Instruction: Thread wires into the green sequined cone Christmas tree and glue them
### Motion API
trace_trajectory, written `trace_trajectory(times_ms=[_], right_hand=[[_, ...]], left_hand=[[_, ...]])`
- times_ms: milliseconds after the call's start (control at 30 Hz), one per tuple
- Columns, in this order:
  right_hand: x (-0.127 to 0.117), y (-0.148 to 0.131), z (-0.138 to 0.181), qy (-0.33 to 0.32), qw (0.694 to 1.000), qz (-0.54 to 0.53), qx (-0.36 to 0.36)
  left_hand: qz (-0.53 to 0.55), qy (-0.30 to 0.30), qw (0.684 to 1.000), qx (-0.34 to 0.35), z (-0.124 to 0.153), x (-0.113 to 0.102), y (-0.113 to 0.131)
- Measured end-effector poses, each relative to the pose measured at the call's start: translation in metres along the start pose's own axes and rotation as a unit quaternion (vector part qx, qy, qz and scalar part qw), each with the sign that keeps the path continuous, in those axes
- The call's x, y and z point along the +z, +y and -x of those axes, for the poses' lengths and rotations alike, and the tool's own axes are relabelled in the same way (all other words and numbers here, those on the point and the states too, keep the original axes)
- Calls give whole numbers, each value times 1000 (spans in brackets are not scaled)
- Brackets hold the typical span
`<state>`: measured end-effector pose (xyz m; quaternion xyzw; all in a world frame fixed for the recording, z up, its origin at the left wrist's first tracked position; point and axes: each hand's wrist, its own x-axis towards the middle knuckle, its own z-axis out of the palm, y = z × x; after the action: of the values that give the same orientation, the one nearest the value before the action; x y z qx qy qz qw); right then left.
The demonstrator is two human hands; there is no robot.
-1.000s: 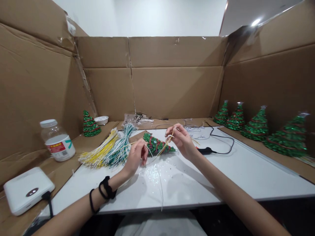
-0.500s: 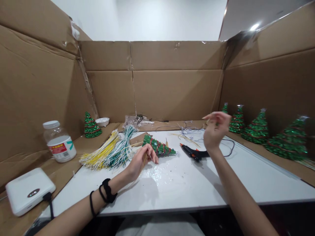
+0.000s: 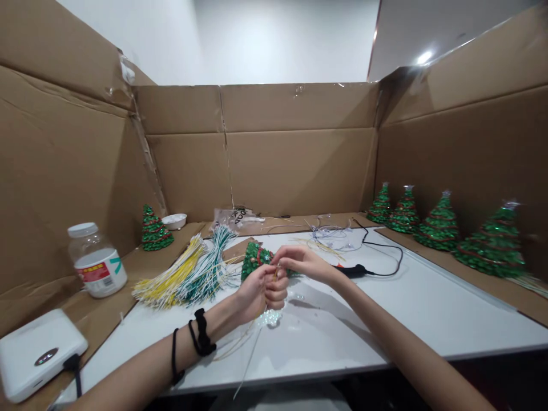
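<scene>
My left hand (image 3: 268,290) is closed, its thumb and fingers gripping a thin pale yellow cord (image 3: 234,349) that trails down toward the table's front edge. My right hand (image 3: 303,261) meets it fingertip to fingertip in a pinch; what lies between those fingers is too small to make out. Behind both hands a green Christmas tree ornament (image 3: 252,258) with red trim lies on its side, partly hidden. A black glue gun (image 3: 353,271) rests beyond my right wrist, mostly covered by it.
Bundles of yellow-white cords (image 3: 171,279) and green-white cords (image 3: 205,268) lie on the left of the white board (image 3: 334,354). Several finished trees (image 3: 436,222) line the right side. A jar (image 3: 96,262), a white box (image 3: 40,354) and a small tree (image 3: 154,229) stand left.
My right hand has come down and left from above the glue gun to join my left hand's fingertips. The view has shifted slightly, and the tree is now more covered.
</scene>
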<state>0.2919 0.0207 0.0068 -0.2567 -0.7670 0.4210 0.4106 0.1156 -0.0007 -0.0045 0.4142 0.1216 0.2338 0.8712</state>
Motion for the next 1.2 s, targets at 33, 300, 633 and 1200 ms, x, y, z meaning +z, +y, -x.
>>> trace_trajectory(times_ms=[33, 300, 633, 1200], right_hand=[[4, 2, 0, -17, 999, -27, 11], [17, 21, 0, -14, 993, -112, 29], [19, 25, 1, 21, 992, -119, 31], [21, 25, 1, 29, 991, -125, 28]], left_hand=[[6, 0, 1000, 0, -1, -2, -1], [22, -7, 1000, 4, 12, 0, -5], [-27, 18, 999, 24, 11, 4, -10], [-96, 79, 990, 70, 8, 5, -21]])
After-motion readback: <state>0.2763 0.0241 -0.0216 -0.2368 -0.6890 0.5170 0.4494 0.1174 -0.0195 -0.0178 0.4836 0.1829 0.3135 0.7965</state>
